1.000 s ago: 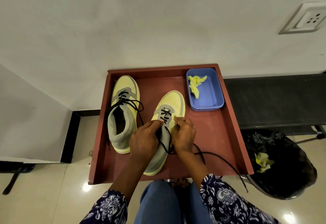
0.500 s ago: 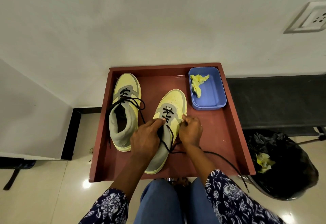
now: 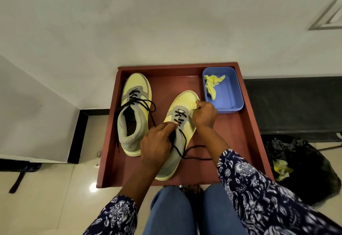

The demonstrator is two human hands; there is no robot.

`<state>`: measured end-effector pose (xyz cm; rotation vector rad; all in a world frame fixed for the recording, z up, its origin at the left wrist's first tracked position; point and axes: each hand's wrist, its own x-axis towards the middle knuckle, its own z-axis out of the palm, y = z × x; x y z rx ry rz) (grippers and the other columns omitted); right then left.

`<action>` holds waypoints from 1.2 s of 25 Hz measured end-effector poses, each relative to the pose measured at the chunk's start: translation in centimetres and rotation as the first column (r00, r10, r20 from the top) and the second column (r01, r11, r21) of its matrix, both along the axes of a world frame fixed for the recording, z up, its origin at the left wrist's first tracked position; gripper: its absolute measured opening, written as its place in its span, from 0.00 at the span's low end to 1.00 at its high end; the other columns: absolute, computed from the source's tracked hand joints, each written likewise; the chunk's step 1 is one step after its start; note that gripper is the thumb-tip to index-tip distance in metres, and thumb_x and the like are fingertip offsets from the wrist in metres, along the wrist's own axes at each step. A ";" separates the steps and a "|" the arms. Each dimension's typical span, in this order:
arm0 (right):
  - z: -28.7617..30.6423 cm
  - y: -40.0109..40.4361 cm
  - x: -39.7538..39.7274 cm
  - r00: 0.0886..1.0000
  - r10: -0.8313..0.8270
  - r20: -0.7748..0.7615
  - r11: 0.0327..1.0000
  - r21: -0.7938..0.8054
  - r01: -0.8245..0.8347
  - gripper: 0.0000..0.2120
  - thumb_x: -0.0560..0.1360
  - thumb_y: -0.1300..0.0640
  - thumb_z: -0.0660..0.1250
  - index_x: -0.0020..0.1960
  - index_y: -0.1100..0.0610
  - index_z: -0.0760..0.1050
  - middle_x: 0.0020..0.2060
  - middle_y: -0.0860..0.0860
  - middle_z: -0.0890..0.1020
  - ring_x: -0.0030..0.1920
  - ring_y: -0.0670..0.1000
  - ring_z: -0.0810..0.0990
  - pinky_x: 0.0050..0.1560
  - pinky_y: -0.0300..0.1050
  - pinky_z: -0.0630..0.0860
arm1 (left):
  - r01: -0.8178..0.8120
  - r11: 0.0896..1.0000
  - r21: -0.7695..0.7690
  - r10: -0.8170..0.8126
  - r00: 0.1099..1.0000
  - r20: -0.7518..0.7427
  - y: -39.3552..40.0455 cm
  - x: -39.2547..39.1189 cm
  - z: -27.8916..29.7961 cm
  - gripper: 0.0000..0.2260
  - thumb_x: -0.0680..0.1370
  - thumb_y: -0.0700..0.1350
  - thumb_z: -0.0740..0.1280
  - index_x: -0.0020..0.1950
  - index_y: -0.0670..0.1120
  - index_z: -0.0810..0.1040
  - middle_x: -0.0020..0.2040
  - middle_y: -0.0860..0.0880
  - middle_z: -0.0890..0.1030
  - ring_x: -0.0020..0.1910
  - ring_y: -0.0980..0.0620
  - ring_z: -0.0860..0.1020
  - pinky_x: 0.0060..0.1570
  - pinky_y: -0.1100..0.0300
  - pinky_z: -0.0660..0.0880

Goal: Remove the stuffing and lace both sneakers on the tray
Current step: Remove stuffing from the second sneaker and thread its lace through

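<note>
Two yellow-and-grey sneakers stand on a red-brown tray (image 3: 240, 138). The left sneaker (image 3: 136, 94) carries a loose black lace through its lower eyelets. My left hand (image 3: 157, 142) grips the tongue and collar of the right sneaker (image 3: 185, 99), with one finger stretched up to the eyelets. My right hand (image 3: 203, 113) is curled beside the sneaker's toe and pinches its black lace (image 3: 194, 148). That lace loops down over the sneaker's side and trails across the tray under my right forearm.
A blue plastic box (image 3: 231, 96) holding crumpled yellow paper (image 3: 211, 86) sits in the tray's far right corner. A black bin bag (image 3: 305, 170) with yellow paper in it stands on the floor to the right. A white wall rises just behind the tray.
My right hand has moved from the eyelets up toward the toe, drawing the lace with it. The lace trailing over the tray's front edge has shortened. My left hand stays on the sneaker.
</note>
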<state>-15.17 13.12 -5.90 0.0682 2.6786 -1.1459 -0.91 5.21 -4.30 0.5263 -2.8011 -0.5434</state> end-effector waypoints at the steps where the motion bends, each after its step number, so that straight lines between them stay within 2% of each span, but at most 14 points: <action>1: 0.1 -0.2 -0.6 1.000 0.028 -0.004 0.999 0.042 -0.028 0.19 0.74 0.71 0.58 0.63 0.61 0.75 0.60 0.59 0.78 0.60 0.60 0.76 0.60 0.44 0.72 | 0.002 1.000 0.000 -0.002 1.000 0.002 0.0 0.0 0.0 0.14 0.72 0.38 0.62 0.54 0.52 0.78 0.49 0.52 0.83 0.39 0.44 0.81 0.26 0.60 0.66; 3: 0.1 -0.1 -0.8 0.997 0.079 -0.022 0.994 0.084 -0.077 0.20 0.74 0.71 0.58 0.63 0.61 0.75 0.59 0.60 0.79 0.59 0.61 0.76 0.60 0.46 0.72 | -0.002 1.000 0.004 0.002 1.000 0.002 0.0 0.0 -0.1 0.15 0.71 0.39 0.61 0.54 0.52 0.78 0.49 0.52 0.83 0.39 0.44 0.80 0.26 0.59 0.67; 5: -0.1 0.4 0.5 0.995 0.095 -0.043 0.994 0.058 -0.093 0.19 0.74 0.70 0.59 0.63 0.62 0.75 0.58 0.60 0.79 0.58 0.61 0.77 0.59 0.46 0.72 | -0.005 1.000 0.007 0.005 1.000 0.001 0.0 -0.1 -0.1 0.15 0.71 0.39 0.61 0.53 0.51 0.78 0.48 0.52 0.83 0.39 0.44 0.80 0.25 0.59 0.67; 8: -0.7 1.6 4.0 0.998 0.035 -0.044 0.999 -0.036 -0.037 0.19 0.73 0.69 0.60 0.62 0.61 0.75 0.56 0.59 0.81 0.56 0.58 0.78 0.59 0.42 0.70 | -0.009 1.000 0.004 0.009 1.000 -0.016 0.1 -0.1 -0.1 0.14 0.71 0.38 0.63 0.52 0.51 0.79 0.47 0.51 0.83 0.38 0.43 0.80 0.25 0.59 0.68; 10: -1.2 2.2 6.8 0.999 -0.029 -0.024 0.994 -0.102 0.026 0.18 0.74 0.69 0.59 0.62 0.60 0.76 0.57 0.58 0.81 0.58 0.57 0.78 0.60 0.40 0.69 | -0.011 1.000 -0.009 0.010 1.000 -0.029 0.1 -0.1 0.0 0.13 0.71 0.41 0.60 0.52 0.51 0.79 0.46 0.51 0.83 0.37 0.43 0.80 0.25 0.60 0.67; 13: -1.6 2.7 10.5 0.994 -0.112 0.017 0.970 -0.213 0.113 0.16 0.75 0.69 0.59 0.60 0.62 0.77 0.57 0.57 0.80 0.59 0.56 0.78 0.57 0.32 0.66 | -0.004 0.999 -0.036 0.002 0.999 -0.049 0.1 -0.1 0.1 0.17 0.71 0.45 0.52 0.51 0.51 0.79 0.46 0.51 0.84 0.36 0.44 0.80 0.24 0.61 0.65; 15: -1.8 2.8 11.0 0.990 -0.142 0.026 0.958 -0.249 0.143 0.15 0.75 0.70 0.60 0.59 0.63 0.77 0.56 0.58 0.81 0.58 0.56 0.78 0.55 0.30 0.65 | -0.003 0.999 -0.046 0.001 0.999 -0.049 0.1 -0.1 0.1 0.17 0.71 0.44 0.53 0.51 0.50 0.79 0.46 0.51 0.84 0.36 0.44 0.81 0.24 0.61 0.65; 18: -1.7 2.3 9.2 0.984 -0.170 0.049 0.969 -0.174 0.176 0.16 0.74 0.70 0.59 0.60 0.61 0.77 0.56 0.57 0.81 0.58 0.56 0.78 0.57 0.37 0.69 | -0.007 0.999 -0.054 0.005 0.999 -0.033 0.1 -0.1 0.0 0.14 0.70 0.41 0.59 0.51 0.50 0.79 0.47 0.51 0.84 0.36 0.43 0.80 0.24 0.61 0.65; 22: -1.5 1.0 5.2 0.996 -0.089 0.014 0.995 -0.042 0.089 0.19 0.74 0.69 0.59 0.62 0.60 0.76 0.58 0.58 0.80 0.59 0.58 0.76 0.59 0.43 0.70 | -0.007 0.998 -0.057 0.006 1.000 -0.021 0.0 -0.1 -0.2 0.15 0.69 0.37 0.64 0.51 0.51 0.79 0.46 0.52 0.83 0.34 0.44 0.80 0.23 0.62 0.64; 26: -1.0 0.6 1.7 1.000 0.010 0.008 1.000 0.022 -0.010 0.20 0.73 0.69 0.61 0.64 0.59 0.74 0.59 0.60 0.79 0.59 0.61 0.76 0.59 0.47 0.72 | 0.004 0.997 -0.073 -0.006 1.000 -0.026 0.0 -0.2 -0.3 0.14 0.69 0.39 0.62 0.50 0.51 0.79 0.46 0.53 0.84 0.34 0.45 0.80 0.24 0.64 0.62; 30: -1.2 0.8 2.7 0.999 0.037 0.011 0.999 0.019 -0.038 0.22 0.72 0.68 0.62 0.65 0.58 0.73 0.58 0.60 0.77 0.59 0.61 0.75 0.59 0.46 0.71 | 0.008 0.999 -0.053 -0.009 1.000 -0.023 -0.1 -0.1 -0.4 0.14 0.69 0.40 0.61 0.51 0.51 0.79 0.47 0.53 0.83 0.36 0.45 0.80 0.23 0.61 0.67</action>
